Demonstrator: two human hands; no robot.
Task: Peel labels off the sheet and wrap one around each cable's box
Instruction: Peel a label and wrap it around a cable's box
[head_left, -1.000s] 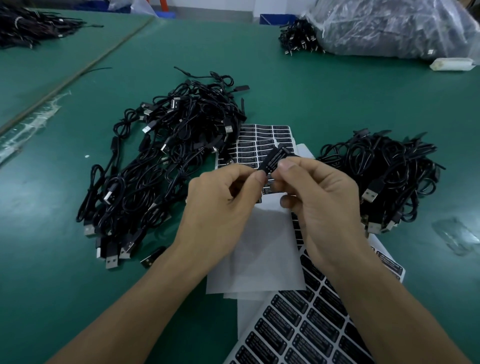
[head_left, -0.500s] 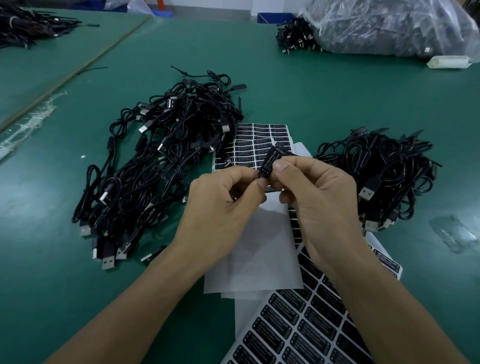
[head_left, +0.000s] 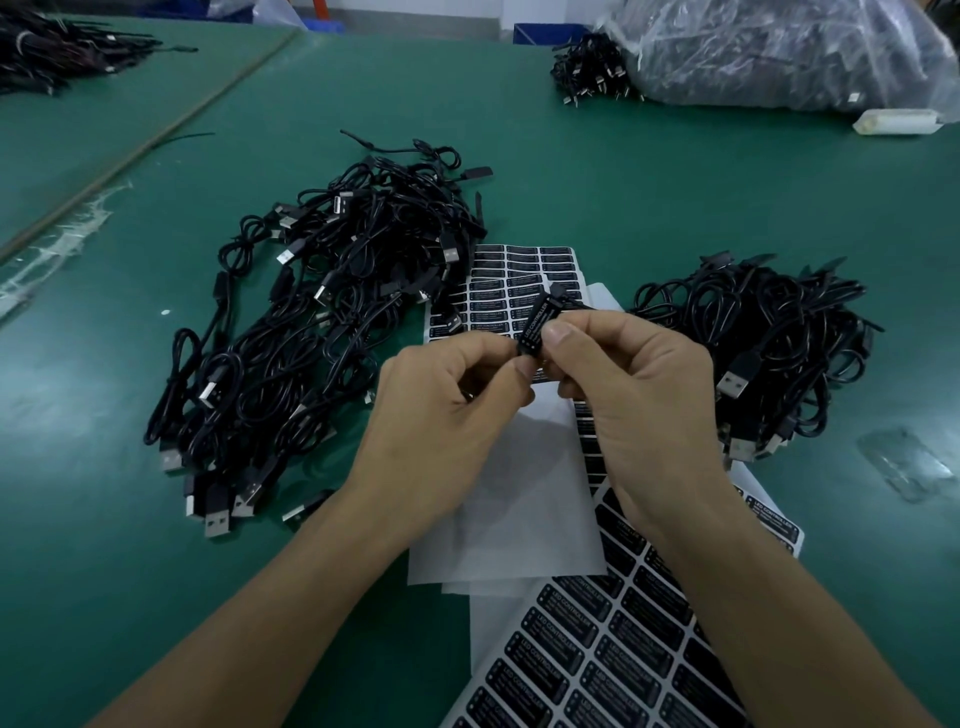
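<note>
Over a green table (head_left: 649, 187), a person's left hand (head_left: 447, 415) and right hand (head_left: 639, 410) both pinch one small black box (head_left: 545, 312), held in the air between the thumbs just above the far sheet (head_left: 519, 275) of labels. The left thumb and forefinger grip the box's near end; the right thumb presses against its side close to the middle. Its long axis runs from near-left to far-right, tilting away from the person, with the printed label (head_left: 534, 332) facing up and left. Whether the label's far edge is fully down cannot be told. The box sits midway between the hands, neither one closer, so smoothing the wrap looks like a matter of rolling it between the thumbs along that axis. A tangled pile of cables (head_left: 322, 322) lies to the left and a second pile (head_left: 763, 353) to the right. A near sheet (head_left: 597, 654) lies under the right forearm.
</note>
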